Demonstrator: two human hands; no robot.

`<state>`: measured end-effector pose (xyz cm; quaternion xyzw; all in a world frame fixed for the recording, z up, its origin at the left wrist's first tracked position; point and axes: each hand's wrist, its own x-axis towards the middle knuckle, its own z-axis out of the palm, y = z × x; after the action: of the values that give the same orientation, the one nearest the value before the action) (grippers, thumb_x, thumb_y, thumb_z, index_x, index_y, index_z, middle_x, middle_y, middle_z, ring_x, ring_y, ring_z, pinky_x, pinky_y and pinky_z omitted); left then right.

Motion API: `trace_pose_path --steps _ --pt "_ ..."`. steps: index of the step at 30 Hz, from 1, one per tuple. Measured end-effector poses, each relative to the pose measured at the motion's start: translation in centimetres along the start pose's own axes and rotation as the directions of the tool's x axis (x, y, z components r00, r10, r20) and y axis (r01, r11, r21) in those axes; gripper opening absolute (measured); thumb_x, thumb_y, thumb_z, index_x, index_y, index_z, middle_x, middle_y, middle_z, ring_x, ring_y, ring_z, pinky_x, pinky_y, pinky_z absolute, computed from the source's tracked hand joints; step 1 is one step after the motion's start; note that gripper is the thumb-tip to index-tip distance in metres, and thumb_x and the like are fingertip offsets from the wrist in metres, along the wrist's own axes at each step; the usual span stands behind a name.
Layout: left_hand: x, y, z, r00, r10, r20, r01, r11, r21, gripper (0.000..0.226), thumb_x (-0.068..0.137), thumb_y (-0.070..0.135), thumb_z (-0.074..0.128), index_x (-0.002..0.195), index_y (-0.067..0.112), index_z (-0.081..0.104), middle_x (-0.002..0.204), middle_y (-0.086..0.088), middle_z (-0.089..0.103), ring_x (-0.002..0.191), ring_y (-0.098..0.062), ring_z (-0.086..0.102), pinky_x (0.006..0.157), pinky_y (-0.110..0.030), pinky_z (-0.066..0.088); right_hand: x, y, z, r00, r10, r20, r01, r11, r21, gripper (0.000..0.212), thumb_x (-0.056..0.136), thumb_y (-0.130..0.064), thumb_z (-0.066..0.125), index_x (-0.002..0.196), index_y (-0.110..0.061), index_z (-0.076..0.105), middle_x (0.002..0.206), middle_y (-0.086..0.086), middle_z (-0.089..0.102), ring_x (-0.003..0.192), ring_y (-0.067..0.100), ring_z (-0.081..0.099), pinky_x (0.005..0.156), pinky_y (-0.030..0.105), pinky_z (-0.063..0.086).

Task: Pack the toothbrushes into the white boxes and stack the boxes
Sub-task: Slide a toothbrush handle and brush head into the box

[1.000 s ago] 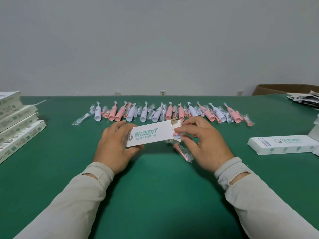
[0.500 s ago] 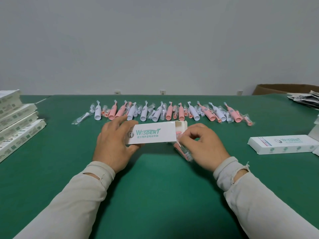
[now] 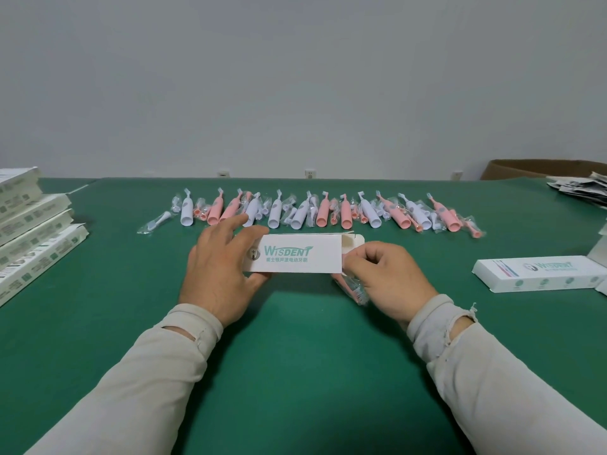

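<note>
The white box (image 3: 297, 253) is gripped at its left end by the left hand (image 3: 218, 270), thumb under the near edge and fingers curled over the far side. At the box's open right end, something is pinched by the curled fingers of the right hand (image 3: 387, 277); whether it is the flap (image 3: 354, 239) or an item going in cannot be told. A wrapped pink brush head (image 3: 353, 289) lies on the green table (image 3: 295, 356), just under that hand and not yet boxed. Beyond the hands, a long row of pink and white toothbrushes (image 3: 312, 211) is laid out, all unpacked. A closed box (image 3: 538, 274) lies at the right, and a stack of boxes (image 3: 29, 224) is seen at the left edge. The task is judged to be in its early part, with most of the packing left.
</note>
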<state>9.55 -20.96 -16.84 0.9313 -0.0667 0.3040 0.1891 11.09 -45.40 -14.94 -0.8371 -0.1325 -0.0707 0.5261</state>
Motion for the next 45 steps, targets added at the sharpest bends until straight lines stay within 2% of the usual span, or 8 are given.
trace_pose_path --steps 5,9,13,16,21,32,38,45 --pt "0.0 0.3 0.0 0.999 -0.019 -0.028 0.019 1.000 0.003 0.057 0.075 0.034 0.083 0.127 0.027 0.061 0.152 0.003 0.043 0.140 -0.028 0.035 0.108 -0.051 0.034 0.5 0.3 -0.1 0.984 0.174 0.031 -0.177 0.977 0.118 0.052 0.072 -0.040 0.061 0.073 0.011 0.057 0.066 0.010 0.051 0.061 0.018 0.040 0.062 0.030 0.034" --pt "0.0 0.2 0.0 1.000 -0.017 -0.017 0.017 1.000 -0.009 0.057 0.076 0.034 0.082 0.128 0.027 0.060 0.153 0.004 0.041 0.144 -0.026 0.032 0.110 -0.052 0.033 0.7 0.3 -0.2 0.960 0.280 0.011 -0.278 0.949 0.149 0.027 0.077 -0.037 0.061 0.061 -0.016 0.065 0.066 0.003 0.057 0.063 0.017 0.046 0.068 0.034 0.037" --pt "0.0 0.1 0.1 0.999 -0.031 -0.020 0.031 0.999 -0.023 0.056 0.077 0.035 0.082 0.128 0.027 0.060 0.152 0.005 0.043 0.143 -0.025 0.033 0.110 -0.050 0.033 0.8 0.5 -0.7 0.985 0.131 -0.113 -0.127 0.991 0.042 0.034 0.090 -0.031 0.064 0.064 -0.009 0.066 0.049 -0.014 0.051 0.041 0.002 0.040 0.056 0.026 0.033" --pt "0.0 0.0 0.1 0.996 -0.069 -0.052 0.067 0.997 -0.037 0.056 0.076 0.034 0.083 0.127 0.026 0.062 0.144 0.003 0.049 0.133 -0.028 0.041 0.108 -0.045 0.033 0.9 0.3 -1.4 0.971 -0.049 -0.234 0.063 0.997 0.050 0.013 0.089 -0.018 0.067 0.076 -0.022 0.069 0.074 -0.016 0.068 0.063 -0.005 0.056 0.068 0.022 0.042" --pt "0.0 -0.2 0.2 0.995 -0.074 -0.066 0.070 0.996 -0.052 0.057 0.073 0.034 0.084 0.125 0.023 0.063 0.139 0.002 0.052 0.129 -0.028 0.045 0.106 -0.038 0.029 0.4 0.3 -1.5 0.947 -0.279 -0.158 0.258 0.956 -0.138 0.019 0.088 -0.020 0.069 0.087 -0.039 0.070 0.106 -0.017 0.060 0.104 0.002 0.055 0.088 0.020 0.043" --pt "0.1 -0.4 0.4 0.999 -0.052 0.012 0.053 0.998 -0.029 0.058 0.077 0.041 0.080 0.129 0.029 0.058 0.149 0.006 0.044 0.141 -0.022 0.033 0.111 -0.046 0.032 0.2 0.4 -1.4 0.957 -0.286 0.056 0.289 0.907 -0.307 0.007 0.093 -0.028 0.066 0.097 -0.026 0.071 0.107 -0.009 0.056 0.112 0.013 0.054 0.100 0.036 0.044" --pt "-0.2 0.2 0.5 0.987 -0.159 0.025 0.160 0.987 -0.017 0.067 0.075 0.053 0.077 0.135 0.038 0.051 0.141 0.012 0.044 0.123 -0.020 0.036 0.089 -0.043 0.044 0.3 0.2 -1.8 0.923 -0.373 0.088 0.376 0.836 -0.399 0.009 0.096 -0.026 0.060 0.102 -0.027 0.068 0.110 -0.013 0.055 0.098 0.004 0.055 0.089 0.027 0.046" --pt "0.0 0.0 0.3 0.981 -0.188 0.040 0.188 0.982 0.008 0.061 0.075 0.058 0.075 0.128 0.038 0.052 0.128 0.015 0.053 0.116 -0.017 0.039 0.081 -0.040 0.044 0.3 0.7 -0.7 0.939 -0.341 0.052 0.344 0.914 -0.215 0.019 0.096 -0.012 0.061 0.108 -0.020 0.073 0.105 -0.007 0.059 0.096 0.001 0.056 0.085 0.009 0.041"
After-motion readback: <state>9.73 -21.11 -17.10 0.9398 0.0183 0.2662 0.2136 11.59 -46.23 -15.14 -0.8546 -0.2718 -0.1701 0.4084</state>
